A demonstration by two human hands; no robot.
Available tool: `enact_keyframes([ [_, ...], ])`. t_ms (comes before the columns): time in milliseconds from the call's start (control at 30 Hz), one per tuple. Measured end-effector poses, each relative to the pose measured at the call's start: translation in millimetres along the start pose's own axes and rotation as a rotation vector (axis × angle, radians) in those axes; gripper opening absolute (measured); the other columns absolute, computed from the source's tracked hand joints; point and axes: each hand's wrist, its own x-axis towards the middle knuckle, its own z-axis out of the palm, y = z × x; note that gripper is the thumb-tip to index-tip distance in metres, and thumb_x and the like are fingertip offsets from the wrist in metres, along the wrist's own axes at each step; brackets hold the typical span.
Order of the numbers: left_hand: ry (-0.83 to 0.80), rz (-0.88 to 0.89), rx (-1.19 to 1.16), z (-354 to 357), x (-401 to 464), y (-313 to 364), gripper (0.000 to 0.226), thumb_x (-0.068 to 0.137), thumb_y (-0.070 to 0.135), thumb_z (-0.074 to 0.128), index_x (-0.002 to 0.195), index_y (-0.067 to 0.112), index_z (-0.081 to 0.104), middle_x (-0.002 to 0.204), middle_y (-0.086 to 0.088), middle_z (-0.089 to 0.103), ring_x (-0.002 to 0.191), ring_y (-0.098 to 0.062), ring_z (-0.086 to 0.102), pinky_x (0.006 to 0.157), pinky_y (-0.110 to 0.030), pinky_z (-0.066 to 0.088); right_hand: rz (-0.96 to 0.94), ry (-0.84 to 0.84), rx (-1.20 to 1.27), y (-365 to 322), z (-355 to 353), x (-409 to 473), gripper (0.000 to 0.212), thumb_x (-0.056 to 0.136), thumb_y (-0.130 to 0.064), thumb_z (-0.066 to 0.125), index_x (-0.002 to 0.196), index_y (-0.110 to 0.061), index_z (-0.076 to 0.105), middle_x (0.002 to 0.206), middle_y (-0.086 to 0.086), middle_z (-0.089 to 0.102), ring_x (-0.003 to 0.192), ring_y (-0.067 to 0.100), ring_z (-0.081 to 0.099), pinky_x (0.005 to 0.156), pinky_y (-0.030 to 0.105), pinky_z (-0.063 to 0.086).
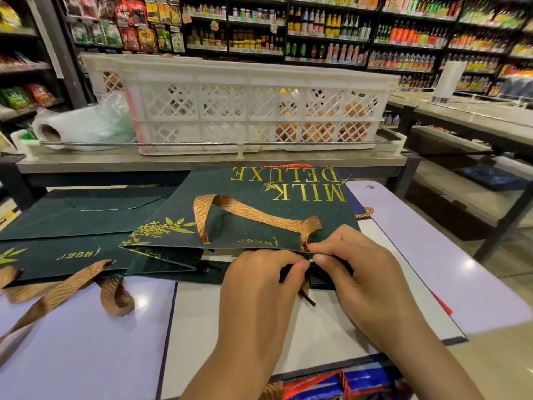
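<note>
Hands meet at lower centre of frame, on the near rim of bag (253,226), which lies flat, print upside down, centre of frame. Left hand (259,281): fingers curled, thumb and forefinger pinching the rim. Right hand (357,269): same pinch, thumb tip almost touching the left's, right where ribbon (253,214) enters the bag. Ribbon end pokes out below fingers. Second bag (72,226) at left, partly under first. Crate (253,82) upper centre.
</note>
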Motion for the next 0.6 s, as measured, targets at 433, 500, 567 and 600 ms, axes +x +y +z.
enact_keyframes([
  [433, 0.035, 0.051, 0.031, 5.5, -3.7, -1.9, 0.023, 0.080, 0.032, 0.047, 0.064, 0.024, 0.062, 0.061, 0.014, 0.060, 0.058, -0.009, 0.054, 0.053, -0.024, 0.040, 0.023, -0.006, -0.015, 1.4, 1.7, -2.3, 0.023, 0.089, -0.020, 0.051, 0.098, -0.017, 0.072, 0.087, -0.013, 0.057, 0.079, 0.007, 0.057, 0.066, 0.027, 0.051],
  [500, 0.011, 0.071, 0.041, 3.6, -4.0, -1.8, 0.018, 0.082, 0.031, 0.053, 0.070, 0.024, 0.065, 0.066, 0.014, 0.063, 0.062, -0.008, 0.057, 0.054, -0.025, 0.045, 0.038, -0.008, -0.018, 0.8, 1.3, -1.9, 0.024, 0.089, -0.022, 0.050, 0.099, -0.018, 0.071, 0.087, -0.014, 0.057, 0.081, 0.007, 0.056, 0.067, 0.024, 0.050],
  [567, -0.002, 0.069, 0.016, -3.0, -3.9, -0.3, 0.011, 0.082, 0.030, 0.060, 0.080, 0.025, 0.069, 0.074, 0.016, 0.066, 0.068, -0.004, 0.060, 0.057, -0.024, 0.050, 0.062, -0.003, -0.014, 0.1, 0.4, -1.4, 0.024, 0.089, -0.023, 0.049, 0.099, -0.020, 0.070, 0.088, -0.014, 0.057, 0.082, 0.006, 0.056, 0.068, 0.023, 0.049],
  [600, 0.003, 0.049, -0.003, -8.8, -3.2, 1.2, 0.011, 0.081, 0.031, 0.061, 0.082, 0.026, 0.070, 0.075, 0.018, 0.066, 0.069, 0.000, 0.060, 0.058, -0.022, 0.050, 0.075, -0.002, -0.012, -0.2, -0.2, -1.3, 0.024, 0.088, -0.024, 0.049, 0.099, -0.020, 0.070, 0.088, -0.014, 0.057, 0.083, 0.006, 0.056, 0.068, 0.022, 0.050],
])
